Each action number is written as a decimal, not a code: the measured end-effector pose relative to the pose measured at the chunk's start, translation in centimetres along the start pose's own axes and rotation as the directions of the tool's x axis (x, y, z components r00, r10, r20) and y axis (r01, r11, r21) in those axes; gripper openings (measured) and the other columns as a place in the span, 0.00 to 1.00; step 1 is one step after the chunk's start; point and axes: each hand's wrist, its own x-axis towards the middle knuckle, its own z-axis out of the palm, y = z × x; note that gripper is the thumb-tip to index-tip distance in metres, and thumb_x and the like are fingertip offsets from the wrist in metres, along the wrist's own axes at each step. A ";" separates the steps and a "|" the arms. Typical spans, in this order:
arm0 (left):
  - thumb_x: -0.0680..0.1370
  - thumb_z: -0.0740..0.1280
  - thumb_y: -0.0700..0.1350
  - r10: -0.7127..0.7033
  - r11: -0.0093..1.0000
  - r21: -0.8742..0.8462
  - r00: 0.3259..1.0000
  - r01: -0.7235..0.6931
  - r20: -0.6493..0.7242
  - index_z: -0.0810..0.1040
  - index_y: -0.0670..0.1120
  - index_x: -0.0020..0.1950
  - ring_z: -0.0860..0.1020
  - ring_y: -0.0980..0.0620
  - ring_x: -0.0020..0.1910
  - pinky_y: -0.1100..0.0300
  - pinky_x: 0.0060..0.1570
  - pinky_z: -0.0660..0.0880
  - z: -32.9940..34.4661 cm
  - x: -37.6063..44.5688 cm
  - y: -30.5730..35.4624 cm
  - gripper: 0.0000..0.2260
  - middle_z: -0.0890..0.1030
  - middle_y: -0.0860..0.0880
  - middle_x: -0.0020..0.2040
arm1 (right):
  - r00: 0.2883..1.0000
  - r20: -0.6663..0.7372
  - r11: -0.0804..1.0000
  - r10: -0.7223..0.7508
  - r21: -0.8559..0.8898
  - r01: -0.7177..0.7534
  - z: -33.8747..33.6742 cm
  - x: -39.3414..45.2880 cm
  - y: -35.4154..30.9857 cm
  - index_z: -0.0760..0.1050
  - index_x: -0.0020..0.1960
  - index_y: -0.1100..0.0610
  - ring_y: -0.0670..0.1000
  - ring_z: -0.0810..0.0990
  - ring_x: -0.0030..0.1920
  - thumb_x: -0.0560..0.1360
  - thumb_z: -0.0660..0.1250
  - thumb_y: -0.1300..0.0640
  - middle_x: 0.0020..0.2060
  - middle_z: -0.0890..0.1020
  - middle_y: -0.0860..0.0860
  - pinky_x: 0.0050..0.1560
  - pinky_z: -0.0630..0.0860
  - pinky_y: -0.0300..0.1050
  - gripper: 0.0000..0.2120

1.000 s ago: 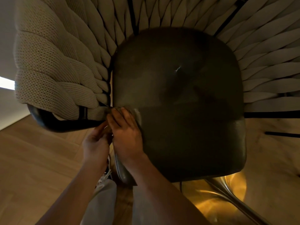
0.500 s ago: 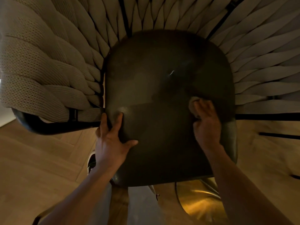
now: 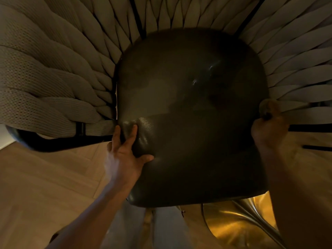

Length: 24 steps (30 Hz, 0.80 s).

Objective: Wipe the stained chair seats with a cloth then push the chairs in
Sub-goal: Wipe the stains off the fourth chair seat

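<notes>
Chair seat (image 3: 194, 123) fills centre frame, dark, glossy. Left hand (image 3: 125, 155) presses near-left corner w/ fingers spread, steadying it. Right hand (image 3: 269, 126) grips the cloth (image 3: 265, 106), bunched at the right edge. Best: keep left braced, overlap strokes edge to edge. Vs 0.5 s ago, right hand went from mid-seat to the right rim.

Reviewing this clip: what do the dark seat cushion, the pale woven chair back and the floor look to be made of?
Dark seat cushion: seemingly leather or faux leather, with pebbled grain and soft sheen, dimpling beneath the left hand. Pale woven chair back: knitted fabric bands, matte, with visible ribbing. Floor: wood-look planks, possibly laminate.
</notes>
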 end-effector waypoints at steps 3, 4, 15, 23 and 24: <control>0.66 0.74 0.63 0.003 1.000 0.011 1.000 -0.003 0.021 0.51 0.66 0.75 0.59 0.44 0.73 0.48 0.59 0.72 -0.2 -0.1 -0.1 0.44 0.47 0.52 0.79 | 0.987 -0.004 0.986 -0.162 0.044 0.162 0.9 -3.4 -1.2 0.63 0.74 0.55 0.57 0.68 0.69 0.76 0.57 0.64 0.69 0.70 0.56 0.69 0.65 0.54 0.26; 0.66 0.73 0.64 0.009 1.000 0.019 1.000 -0.010 0.028 0.51 0.66 0.76 0.58 0.45 0.73 0.48 0.59 0.72 -0.3 -0.2 -0.1 0.44 0.46 0.52 0.79 | 0.978 -0.042 0.978 -0.202 0.041 0.204 1.4 -4.3 -1.7 0.65 0.73 0.57 0.57 0.67 0.70 0.75 0.56 0.65 0.70 0.70 0.56 0.71 0.63 0.54 0.26; 0.67 0.75 0.60 -0.009 0.982 -0.190 0.999 -0.001 -0.052 0.64 0.65 0.72 0.66 0.51 0.71 0.54 0.55 0.74 -0.2 0.3 -1.7 0.35 0.57 0.60 0.77 | 0.656 0.240 0.691 -0.716 0.106 0.715 8.9 -18.2 -12.6 0.73 0.68 0.59 0.59 0.68 0.69 0.68 0.55 0.58 0.66 0.74 0.55 0.71 0.64 0.52 0.29; 0.76 0.69 0.38 -0.308 0.693 -0.706 0.945 0.144 -0.109 0.80 0.50 0.61 0.78 0.64 0.40 0.75 0.33 0.72 -0.1 0.4 -2.0 0.15 0.83 0.53 0.49 | 0.406 0.217 0.453 -0.888 0.250 0.856 12.4 -21.4 -16.1 0.77 0.61 0.60 0.58 0.72 0.66 0.73 0.59 0.60 0.61 0.79 0.56 0.69 0.66 0.52 0.18; 0.76 0.70 0.39 -0.292 0.694 -0.710 0.948 0.120 -0.126 0.79 0.51 0.62 0.78 0.65 0.43 0.76 0.36 0.71 -0.2 0.2 -1.2 0.16 0.81 0.56 0.50 | 0.375 0.208 0.418 -0.903 0.226 0.880 12.0 -20.6 -15.7 0.78 0.61 0.60 0.58 0.73 0.65 0.73 0.59 0.60 0.61 0.79 0.55 0.69 0.66 0.51 0.18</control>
